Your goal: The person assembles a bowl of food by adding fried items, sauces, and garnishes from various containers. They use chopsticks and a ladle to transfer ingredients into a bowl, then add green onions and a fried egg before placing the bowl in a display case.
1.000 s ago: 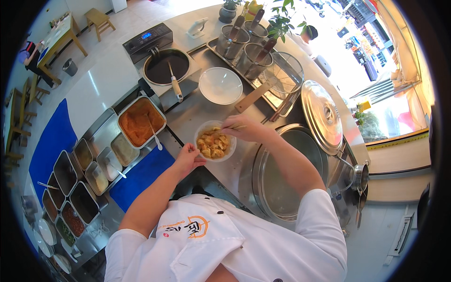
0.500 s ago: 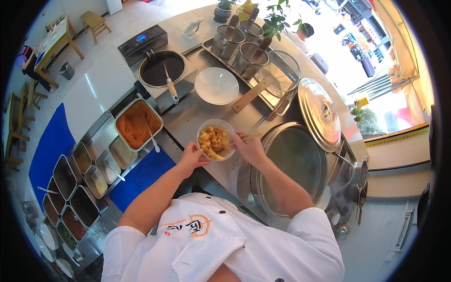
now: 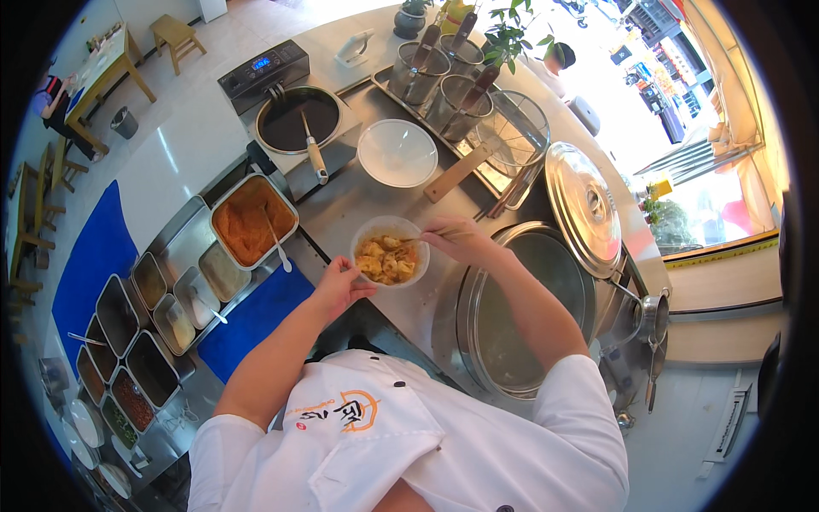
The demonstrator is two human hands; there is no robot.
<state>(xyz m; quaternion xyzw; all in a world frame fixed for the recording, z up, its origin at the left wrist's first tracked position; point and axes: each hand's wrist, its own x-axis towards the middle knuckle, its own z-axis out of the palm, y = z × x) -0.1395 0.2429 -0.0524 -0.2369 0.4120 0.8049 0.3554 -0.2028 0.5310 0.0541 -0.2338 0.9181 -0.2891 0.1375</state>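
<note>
In the middle of the steel counter, my left hand [image 3: 339, 288] pinches the near-left rim of a white translucent bowl [image 3: 367, 228]. Yellowish-brown dumpling-like pieces [image 3: 390, 258] fill it, some coated with reddish sauce. My right hand [image 3: 461, 240] is closed around chopsticks [image 3: 415, 240], whose tips reach in among the food from the right side. Beyond them stands a white shallow bowl [image 3: 397, 152]. To the right, under my right forearm, is a large round steel pot [image 3: 533, 320] holding cloudy liquid.
A pot of dark liquid [image 3: 296, 124] with a ladle stands far left of centre. Nearer are a pan of orange paste [image 3: 247, 224] and several condiment containers [image 3: 118, 317]. A steel lid [image 3: 583, 209], mesh skimmer [image 3: 512, 130] and strainer baskets [image 3: 458, 109] lie right. Blue cloth [image 3: 256, 328] covers the left counter.
The food in the bowl has shifted. My right hand has turned and moved slightly right and up, and the chopsticks now lie at a different angle. My left hand keeps its grip.
</note>
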